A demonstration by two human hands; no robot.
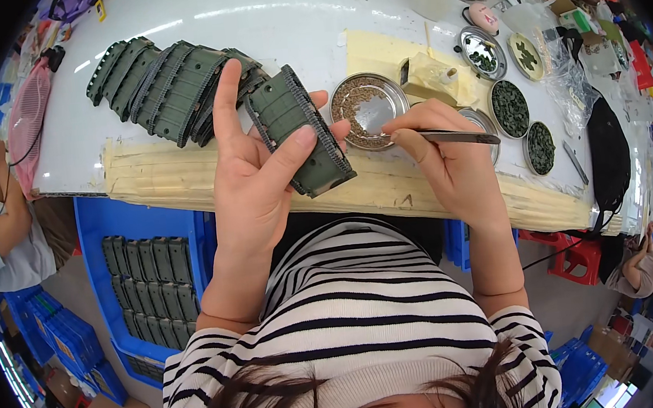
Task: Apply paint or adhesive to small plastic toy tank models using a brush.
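My left hand (251, 183) holds a curved dark green plastic part (281, 113) with ridged, toothed long edges. The thumb presses on its face while the index finger points away. In my right hand (459, 165) is a pair of dark metal tweezers (464, 137), pinched between thumb and fingers. Their tips lie at the right edge of a round metal dish (374, 113) that holds many tiny brown pieces; whether they grip one is too small to tell. Beyond my left hand, a row of similar green parts (169, 89) leans together on the table.
Right of the dish stand a yellowish block-shaped container (432, 78) and round dishes of small dark green pieces (510, 109). Another pair of tweezers (575, 163) lies at the right. Below the wooden table edge (161, 176), a blue crate (102, 301) holds more green parts. Other people sit at both sides.
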